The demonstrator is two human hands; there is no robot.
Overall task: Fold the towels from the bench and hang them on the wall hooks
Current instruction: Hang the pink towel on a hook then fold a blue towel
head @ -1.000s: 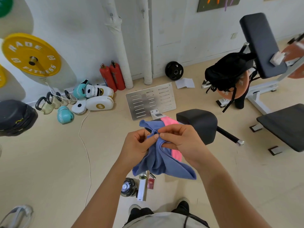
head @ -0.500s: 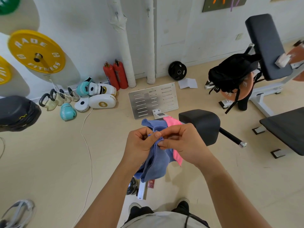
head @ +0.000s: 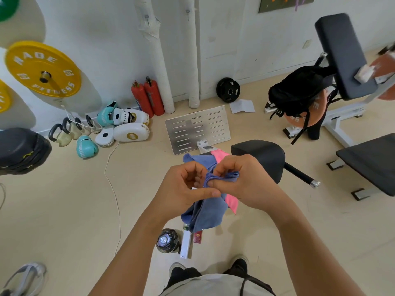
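1. I hold the blue towel (head: 208, 212) up in front of my chest, over the floor, so its length hangs free below my hands and the cloth can drop straight instead of bunching.

2. The fingers of my right hand (head: 241, 180) pinch a gathered edge of the blue towel at its top; thumb and forefinger press together on the bunched hem, which I judge keeps the layers lined up for the fold.

3. My left hand (head: 183, 186) sits just beside it, fingers curled. The thumb lies across the cloth under the pinch, steadying it; whether the other fingers grip any cloth I cannot tell.

4. A pink towel (head: 230, 199) shows behind the blue one, a strip above my hands and another below my right wrist. It appears to lie on the black padded worktop (head: 263, 157) beyond my hands, waiting its turn, though where it rests is hidden.

5. I judge the fold is only begun: the blue towel is gathered at one edge, not yet squared.

6. Two small wall hooks (head: 188, 12) sit high on the white pipes ahead, both bare, so no towel is hung yet.

7. A water bottle (head: 166, 242) stands on the floor under the hanging cloth, near my feet.
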